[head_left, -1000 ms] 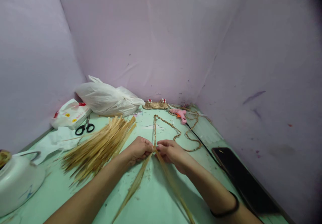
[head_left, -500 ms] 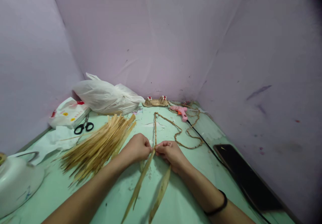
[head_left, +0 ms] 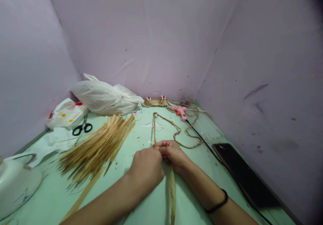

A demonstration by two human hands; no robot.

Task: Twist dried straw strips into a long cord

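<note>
A thin braided cord (head_left: 154, 130) runs down the middle of the green table to my fingers, its rest looping to the right. My right hand (head_left: 173, 154) pinches the near end of the braid. Against it, my left hand (head_left: 147, 167) is closed in a fist, its fingertips turned away, so what it grips is hidden. A pale flat strip (head_left: 172, 198) hangs below my right hand toward the near edge. Another strip (head_left: 84, 194) slants down to the left behind my left forearm. The bundle of dry strips (head_left: 98, 147) lies left of my hands.
Black-handled scissors (head_left: 82, 129), a tissue pack (head_left: 67, 114) and a white plastic bag (head_left: 106, 95) lie at the back left. A pink glue gun (head_left: 181, 112) trails a black cable past a dark phone-like slab (head_left: 244, 174). A white pot (head_left: 19, 184) stands at the left edge.
My left hand has turned over and moved right and nearer, against my right hand. One strip has swung out to the left; the other hangs straighter.
</note>
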